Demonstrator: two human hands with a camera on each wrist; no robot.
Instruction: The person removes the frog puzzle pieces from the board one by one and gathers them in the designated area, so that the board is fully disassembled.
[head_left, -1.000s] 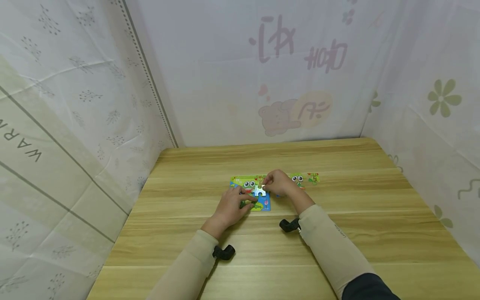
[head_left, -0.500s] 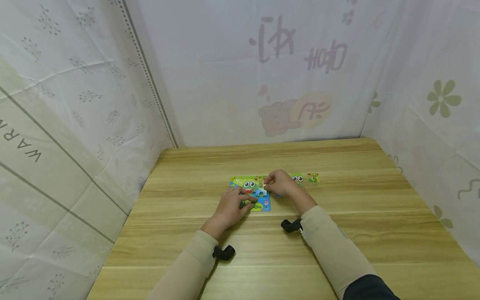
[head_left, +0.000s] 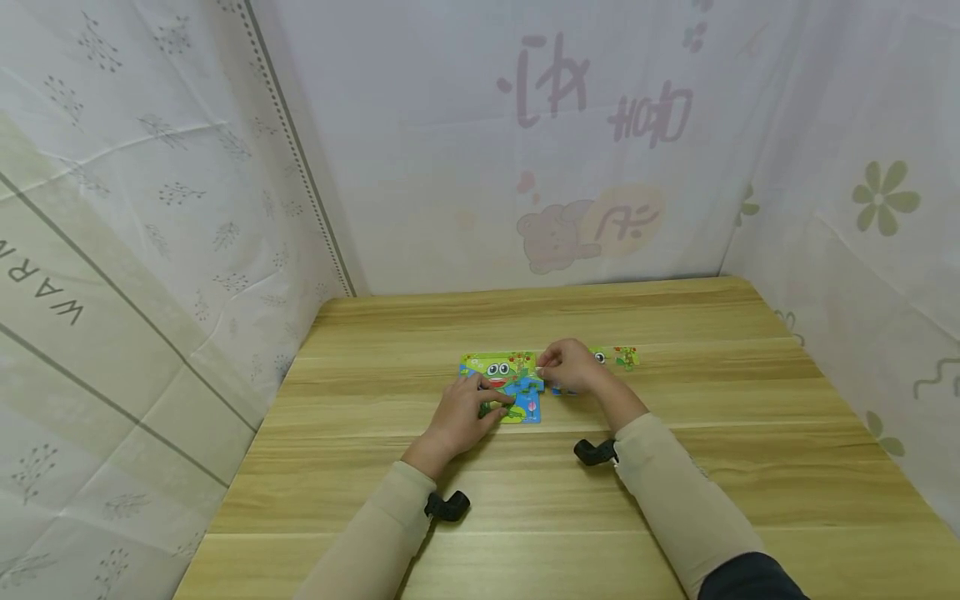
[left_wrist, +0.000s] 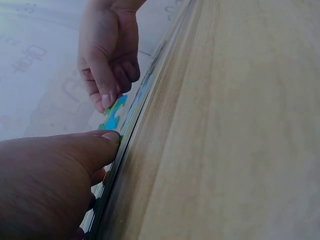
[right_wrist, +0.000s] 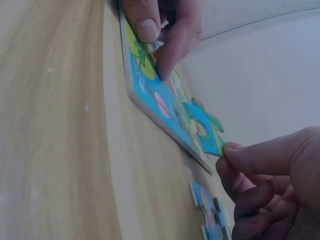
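Observation:
A frog-picture jigsaw board (head_left: 529, 407) in green and blue lies on the table. My left hand (head_left: 459, 417) rests on its left part, fingers extended over the picture and hiding some of it. Between thumb and fingertips, my right hand (head_left: 576, 367) pinches a blue and green jigsaw piece (right_wrist: 206, 131) by its edge. That piece is tilted above the board's right side in the right wrist view. Seen from the left wrist, the piece (left_wrist: 115, 114) shows just beyond my left thumb (left_wrist: 107, 142).
More jigsaw pieces (right_wrist: 211, 212) lie on the table just right of the board, partly hidden by my right hand. A red and green one (head_left: 627, 357) is at their right end. Patterned cloth (head_left: 450, 150) hangs behind the wooden table (head_left: 390, 333) and along both sides.
My right hand has shifted slightly right with the piece. The piece, earlier glaring white in the light, now shows its colours. My left hand has stayed in place.

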